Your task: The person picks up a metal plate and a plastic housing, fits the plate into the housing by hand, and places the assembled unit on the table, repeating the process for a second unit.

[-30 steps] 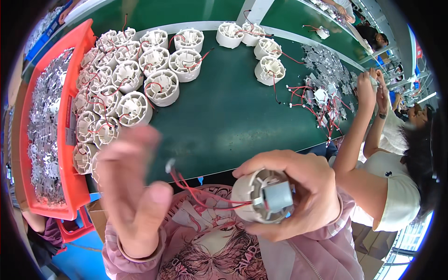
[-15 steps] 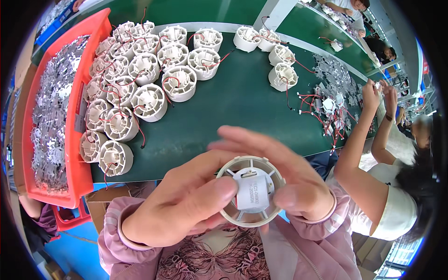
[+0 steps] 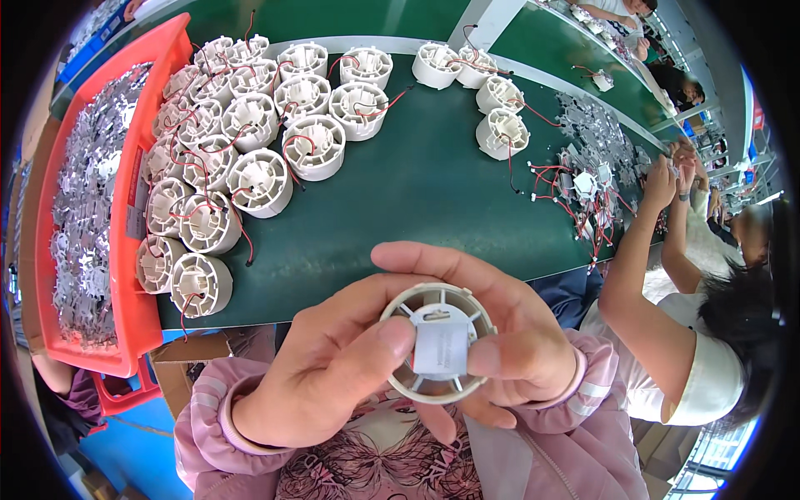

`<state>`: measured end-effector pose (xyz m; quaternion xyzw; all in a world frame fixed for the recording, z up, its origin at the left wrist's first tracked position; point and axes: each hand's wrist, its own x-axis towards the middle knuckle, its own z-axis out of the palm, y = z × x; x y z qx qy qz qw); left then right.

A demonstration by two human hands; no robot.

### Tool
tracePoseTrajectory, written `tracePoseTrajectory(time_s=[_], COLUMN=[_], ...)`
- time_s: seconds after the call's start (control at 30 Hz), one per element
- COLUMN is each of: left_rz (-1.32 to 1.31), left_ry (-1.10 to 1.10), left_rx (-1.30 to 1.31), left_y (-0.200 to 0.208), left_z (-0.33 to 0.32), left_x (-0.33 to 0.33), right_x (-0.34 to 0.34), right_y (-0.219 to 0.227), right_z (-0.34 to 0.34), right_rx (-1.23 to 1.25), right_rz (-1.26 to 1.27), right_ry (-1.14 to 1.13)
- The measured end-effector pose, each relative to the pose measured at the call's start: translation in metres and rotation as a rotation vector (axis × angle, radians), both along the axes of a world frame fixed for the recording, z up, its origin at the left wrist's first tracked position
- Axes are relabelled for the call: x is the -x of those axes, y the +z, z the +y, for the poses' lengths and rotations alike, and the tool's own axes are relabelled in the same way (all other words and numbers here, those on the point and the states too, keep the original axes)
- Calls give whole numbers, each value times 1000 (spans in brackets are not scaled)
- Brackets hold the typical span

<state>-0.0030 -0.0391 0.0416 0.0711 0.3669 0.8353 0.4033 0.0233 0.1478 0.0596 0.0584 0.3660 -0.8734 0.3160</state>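
Note:
A round cream plastic housing (image 3: 457, 298) with spokes is held between both hands, in front of my chest. Inside it sits a white square labelled part (image 3: 441, 347), with a bit of red showing at its left side. My left hand (image 3: 333, 354) grips the housing's left side, its thumb over the rim onto the inner part. My right hand (image 3: 508, 333) closes on the other side, the thumb pressing at the label's right edge and the forefinger stretched along the far side. Fingertips of both hands show beneath the housing.
At the left stands a red-orange bin (image 3: 125, 250) full of small metal plates. Beside it are several cream housings (image 3: 260, 183) with red wires; more (image 3: 503, 133) line the far side. At right lie wired white parts (image 3: 586, 185) and a metal-plate pile (image 3: 596, 125), near a co-worker's arm (image 3: 637, 292).
My right hand has settled, its thumb now pressing on the labelled part instead of the rim. The housing has shifted slightly left. The co-worker's hands at the right have moved a little lower.

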Motion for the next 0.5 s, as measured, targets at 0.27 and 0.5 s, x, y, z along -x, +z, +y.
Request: tracePoseTrajectory(time_s=[0.27, 0.5], left_rz=[855, 516], left_ry=[171, -104], left_rx=[405, 546], left_y=[-18, -8], left_z=[-6, -14], left_x=[14, 16], right_x=[23, 30], right_y=[-17, 39], right_z=[10, 4], right_rx=[-687, -1159], right_rz=[971, 974], right_ry=[-49, 331])
